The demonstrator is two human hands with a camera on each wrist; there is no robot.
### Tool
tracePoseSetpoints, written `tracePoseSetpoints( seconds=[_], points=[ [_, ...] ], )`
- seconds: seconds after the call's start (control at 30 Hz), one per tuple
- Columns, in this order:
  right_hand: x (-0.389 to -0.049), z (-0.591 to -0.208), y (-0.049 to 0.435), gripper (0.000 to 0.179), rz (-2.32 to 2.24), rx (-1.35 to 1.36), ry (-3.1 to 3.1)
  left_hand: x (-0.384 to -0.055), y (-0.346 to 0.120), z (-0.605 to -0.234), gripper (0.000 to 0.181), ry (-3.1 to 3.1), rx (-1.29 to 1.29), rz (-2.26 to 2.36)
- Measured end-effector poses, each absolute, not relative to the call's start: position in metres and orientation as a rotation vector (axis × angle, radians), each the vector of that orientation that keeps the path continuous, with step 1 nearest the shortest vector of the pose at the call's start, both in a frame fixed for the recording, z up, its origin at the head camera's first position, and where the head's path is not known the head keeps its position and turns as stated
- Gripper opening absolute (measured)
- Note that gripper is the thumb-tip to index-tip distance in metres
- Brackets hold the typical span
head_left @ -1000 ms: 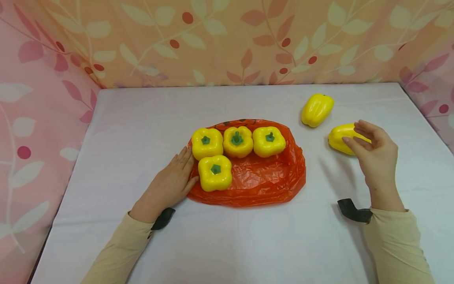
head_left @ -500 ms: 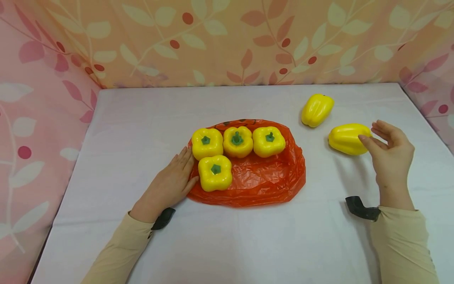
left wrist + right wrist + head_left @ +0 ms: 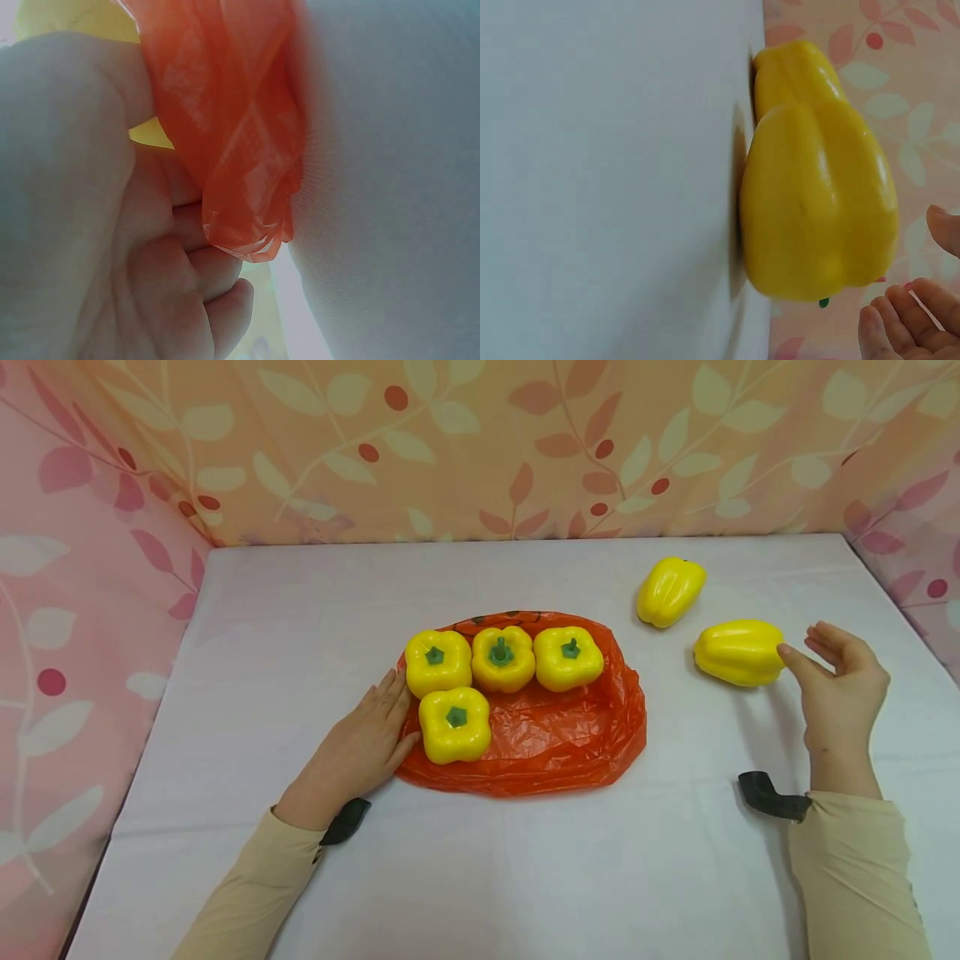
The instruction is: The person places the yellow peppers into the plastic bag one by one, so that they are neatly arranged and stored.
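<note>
Four-lobed yellow bell peppers with green stems stand on a red plastic bag (image 3: 540,735): three in a back row and one pepper (image 3: 455,725) at the front left. My left hand (image 3: 360,743) rests along the bag's left edge, fingers extended; in the left wrist view, loosely bent fingers (image 3: 180,292) lie beside the red plastic. My right hand (image 3: 847,693) hovers at the right end of a yellow bell pepper (image 3: 738,652) lying on its side. Its fingers are spread and hold nothing. The right wrist view shows a gap between that hand (image 3: 915,322) and the pepper (image 3: 817,202).
Another yellow bell pepper (image 3: 671,592) lies on the white tablecloth (image 3: 525,877) behind the one near my right hand. Leaf-patterned fabric (image 3: 465,443) closes off the back and both sides of the table.
My right hand has moved right, from over the lying pepper to beyond its right end, uncovering it. My left hand, the bag and the peppers stay where they were.
</note>
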State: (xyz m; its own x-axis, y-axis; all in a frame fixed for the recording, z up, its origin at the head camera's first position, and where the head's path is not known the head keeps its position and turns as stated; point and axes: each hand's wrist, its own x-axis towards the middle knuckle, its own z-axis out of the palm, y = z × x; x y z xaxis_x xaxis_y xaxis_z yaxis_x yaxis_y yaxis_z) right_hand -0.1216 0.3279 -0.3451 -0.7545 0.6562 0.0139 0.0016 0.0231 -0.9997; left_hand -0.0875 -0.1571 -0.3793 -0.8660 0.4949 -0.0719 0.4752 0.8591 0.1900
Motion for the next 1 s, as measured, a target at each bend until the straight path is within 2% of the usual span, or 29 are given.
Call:
tracePoseSetpoints(
  seconds=[0.2, 0.53, 1.0],
  points=[
    [-0.122, -0.35, 0.339, 0.055, 1.841, -0.778, -1.883, -0.088, -0.157, -0.38, 0.068, 2.924, 0.777, 0.251],
    [-0.121, -0.361, 0.35, 0.086, 1.86, -0.813, -2.294, -0.088, -0.157, -0.379, 0.068, 2.914, 0.773, 0.254],
    [-0.125, -0.365, 0.345, 0.081, 1.615, -0.785, -2.665, -0.087, -0.157, -0.379, 0.068, 2.919, 0.77, 0.252]
  ],
)
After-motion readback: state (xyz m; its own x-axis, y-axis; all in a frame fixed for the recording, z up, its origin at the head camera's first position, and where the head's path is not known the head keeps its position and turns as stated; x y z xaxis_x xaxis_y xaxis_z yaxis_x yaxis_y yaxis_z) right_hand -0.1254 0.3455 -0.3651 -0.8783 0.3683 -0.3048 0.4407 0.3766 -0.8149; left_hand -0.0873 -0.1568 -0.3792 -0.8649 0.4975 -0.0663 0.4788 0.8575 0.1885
